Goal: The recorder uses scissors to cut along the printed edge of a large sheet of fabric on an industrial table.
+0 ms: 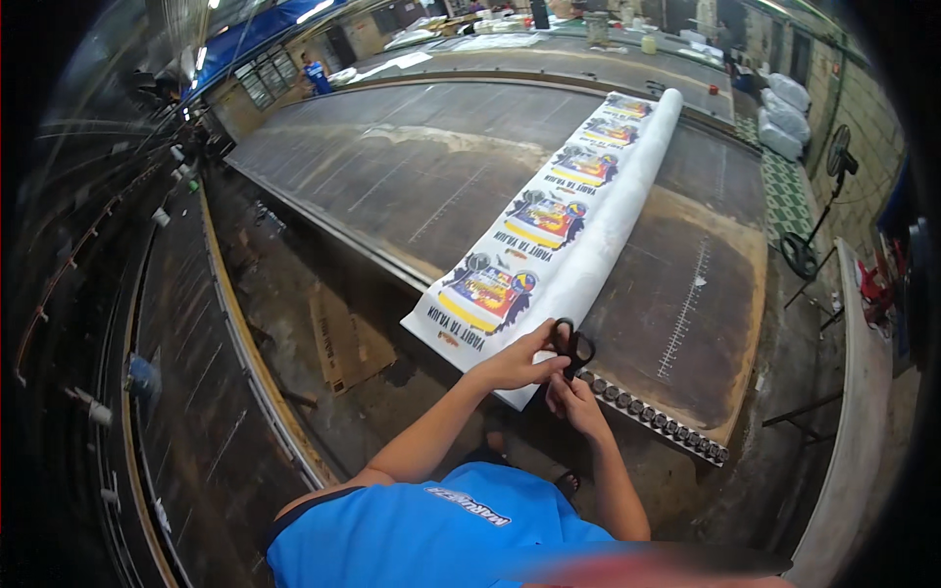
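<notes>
A long white printed sheet (520, 235) with repeated colourful designs lies across the dark worktable, its far side a long white roll (637, 186). At its near end, my left hand (521, 358) has its fingers closed on black-handled scissors (578, 343), held upright over the roll. Just below, my right hand (578, 402) is curled under the scissors at the roll's end; what its fingers grip is hidden.
The worktable (333, 167) stretches away, with a patterned strip (657, 416) on its near edge. Left is another long table (186, 392); cardboard (348, 343) lies between. Right stand fans (838, 152), white bundles (784, 118) and a pale board (838, 421). A person (316, 73) is at the back.
</notes>
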